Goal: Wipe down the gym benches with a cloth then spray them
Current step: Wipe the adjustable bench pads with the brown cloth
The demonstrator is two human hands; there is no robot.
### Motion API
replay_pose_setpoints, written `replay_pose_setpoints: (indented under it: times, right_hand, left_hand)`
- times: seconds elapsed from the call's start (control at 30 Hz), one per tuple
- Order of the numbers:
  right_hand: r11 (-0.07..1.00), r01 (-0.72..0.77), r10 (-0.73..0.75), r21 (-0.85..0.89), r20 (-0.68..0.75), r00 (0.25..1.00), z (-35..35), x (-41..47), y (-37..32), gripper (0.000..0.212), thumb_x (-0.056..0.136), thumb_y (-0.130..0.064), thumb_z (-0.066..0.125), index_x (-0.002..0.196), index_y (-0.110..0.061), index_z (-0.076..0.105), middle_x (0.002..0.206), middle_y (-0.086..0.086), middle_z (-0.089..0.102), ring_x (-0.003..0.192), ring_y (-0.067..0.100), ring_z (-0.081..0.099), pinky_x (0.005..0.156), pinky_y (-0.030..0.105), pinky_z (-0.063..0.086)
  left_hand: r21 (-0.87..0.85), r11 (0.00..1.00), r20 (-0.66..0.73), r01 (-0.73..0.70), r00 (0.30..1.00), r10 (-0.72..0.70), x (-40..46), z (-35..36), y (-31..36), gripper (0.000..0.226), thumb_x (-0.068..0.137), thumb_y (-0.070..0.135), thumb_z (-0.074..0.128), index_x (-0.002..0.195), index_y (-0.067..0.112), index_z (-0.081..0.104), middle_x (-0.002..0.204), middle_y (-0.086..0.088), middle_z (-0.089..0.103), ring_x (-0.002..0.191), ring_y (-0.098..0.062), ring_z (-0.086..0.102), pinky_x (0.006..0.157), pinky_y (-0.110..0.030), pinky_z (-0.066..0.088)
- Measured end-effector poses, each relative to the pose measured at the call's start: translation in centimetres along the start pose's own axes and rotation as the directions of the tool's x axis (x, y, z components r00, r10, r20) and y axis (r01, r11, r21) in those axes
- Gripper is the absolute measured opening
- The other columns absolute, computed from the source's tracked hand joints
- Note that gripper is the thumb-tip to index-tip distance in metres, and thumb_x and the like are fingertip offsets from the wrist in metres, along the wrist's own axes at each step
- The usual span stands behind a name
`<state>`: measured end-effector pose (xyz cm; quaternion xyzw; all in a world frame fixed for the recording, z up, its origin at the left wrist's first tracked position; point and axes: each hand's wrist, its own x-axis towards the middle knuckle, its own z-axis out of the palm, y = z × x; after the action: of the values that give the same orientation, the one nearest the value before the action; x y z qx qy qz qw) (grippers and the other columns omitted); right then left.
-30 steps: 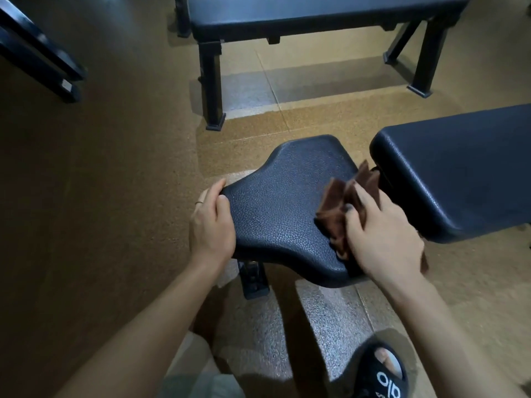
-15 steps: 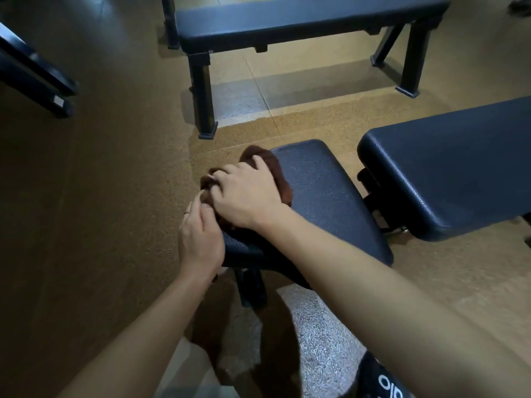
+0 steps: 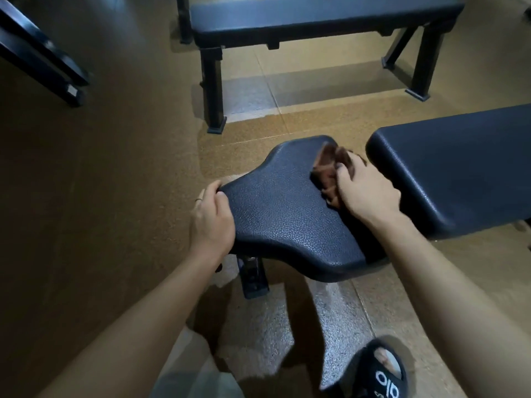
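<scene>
hands (image 3: 366, 191) and cloth (image 3: 329, 170) on seat pad (image 3: 281, 216)

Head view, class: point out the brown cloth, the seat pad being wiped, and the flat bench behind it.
brown cloth (image 3: 327, 168), head view, on the bunched folds left of the fingers.
seat pad (image 3: 283, 216), head view, on its bare textured top.
flat bench (image 3: 316, 18), head view, on its padded top.
</scene>
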<state>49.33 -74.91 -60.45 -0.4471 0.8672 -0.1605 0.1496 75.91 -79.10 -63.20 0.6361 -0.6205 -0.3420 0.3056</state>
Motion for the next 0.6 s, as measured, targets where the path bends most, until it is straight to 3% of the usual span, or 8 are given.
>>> replay_pose_setpoints:
  times: [0.13, 0.3, 0.4, 0.43, 0.47, 0.53, 0.57, 0.6]
  right_hand:
    - [0.996, -0.083, 0.082, -0.024, -0.054, 0.995, -0.7, -7.4, 1.9, 0.049, 0.102, -0.051, 0.031, 0.151, -0.041, 0.035, 0.14, 0.013, 0.053, 0.124, 0.041, 0.053, 0.098, 0.055, 0.043]
    - [0.991, -0.085, 0.073, -0.103, -0.108, 0.991, 0.7, -3.3, -1.8, 0.051, 0.104, -0.046, 0.028, 0.148, -0.027, 0.044, 0.149, 0.014, 0.049, 0.13, 0.043, 0.049, 0.106, 0.055, 0.037]
    - [0.961, 0.104, -0.137, -0.256, -0.114, 0.984, 3.8, -0.2, -7.6, 0.051, 0.101, -0.045, 0.028, 0.139, -0.025, 0.055, 0.149, 0.011, 0.049, 0.133, 0.038, 0.044, 0.109, 0.056, 0.03]
    - [0.936, 0.207, -0.235, -0.283, -0.07, 0.969, 4.8, -0.1, -10.1, 0.05, 0.099, -0.044, 0.028, 0.134, -0.027, 0.059, 0.147, 0.008, 0.052, 0.133, 0.035, 0.045, 0.109, 0.055, 0.029]
    - [0.903, 0.314, -0.332, -0.295, -0.013, 0.943, 5.9, -0.4, -12.5, 0.05, 0.097, -0.044, 0.027, 0.128, -0.027, 0.063, 0.142, 0.005, 0.057, 0.13, 0.031, 0.047, 0.109, 0.054, 0.028]
    - [0.825, 0.486, -0.484, -0.289, 0.085, 0.871, 7.3, -1.9, -16.0, 0.05, 0.097, -0.044, 0.027, 0.117, -0.026, 0.069, 0.13, 0.001, 0.067, 0.123, 0.027, 0.056, 0.111, 0.056, 0.026]
    - [0.798, 0.536, -0.528, -0.277, 0.109, 0.842, 7.6, -2.9, -16.8, 0.05, 0.097, -0.044, 0.027, 0.115, -0.026, 0.07, 0.126, 0.0, 0.069, 0.12, 0.026, 0.059, 0.113, 0.057, 0.025]
    - [0.773, 0.575, -0.568, -0.267, 0.112, 0.815, 7.7, -3.9, -16.8, 0.048, 0.098, -0.045, 0.029, 0.115, -0.027, 0.07, 0.124, 0.0, 0.069, 0.118, 0.026, 0.06, 0.114, 0.057, 0.025]
  left_hand:
    - [-0.002, 1.0, 0.039, 0.001, 0.999, 0.0, -0.3, -0.3, 0.2, 0.047, 0.11, 0.028, 0.028, 0.153, 0.019, 0.043, 0.154, -0.002, 0.044, 0.14, -0.016, 0.039, 0.106, -0.026, 0.025]
    - [-0.032, 0.999, 0.132, 0.001, 0.991, 0.003, 0.2, -1.0, 0.1, 0.048, 0.111, 0.034, 0.023, 0.156, 0.022, 0.038, 0.156, 0.001, 0.039, 0.139, -0.01, 0.035, 0.106, -0.025, 0.022]
    - [-0.085, 0.994, 0.271, 0.064, 0.962, -0.039, 0.8, -1.8, 0.3, 0.053, 0.111, 0.042, 0.019, 0.159, 0.023, 0.034, 0.163, 0.002, 0.031, 0.151, -0.013, 0.024, 0.121, -0.031, 0.017]
    - [-0.163, 0.979, 0.295, 0.121, 0.953, -0.069, 1.2, -2.0, 0.3, 0.055, 0.111, 0.046, 0.022, 0.157, 0.021, 0.038, 0.161, 0.001, 0.035, 0.151, -0.016, 0.028, 0.124, -0.033, 0.02]
    - [-0.273, 0.941, 0.318, 0.201, 0.942, -0.109, 1.4, -2.2, 0.5, 0.056, 0.109, 0.049, 0.027, 0.153, 0.018, 0.045, 0.154, -0.003, 0.045, 0.145, -0.019, 0.039, 0.119, -0.03, 0.032]
    - [-0.382, 0.866, 0.339, 0.322, 0.921, -0.193, 1.1, -3.1, 0.8, 0.05, 0.111, 0.043, 0.027, 0.137, 0.012, 0.057, 0.121, -0.003, 0.063, 0.11, -0.01, 0.064, 0.083, -0.009, 0.051]
    - [-0.39, 0.858, 0.355, 0.334, 0.914, -0.194, 1.0, -3.5, 0.4, 0.045, 0.113, 0.035, 0.021, 0.128, 0.012, 0.057, 0.106, -0.001, 0.065, 0.092, -0.002, 0.067, 0.066, -0.004, 0.049]
    - [-0.407, 0.85, 0.372, 0.334, 0.911, -0.18, 0.7, -3.9, 0.1, 0.046, 0.113, 0.029, 0.017, 0.125, 0.011, 0.057, 0.099, 0.003, 0.063, 0.084, 0.004, 0.067, 0.061, -0.001, 0.045]
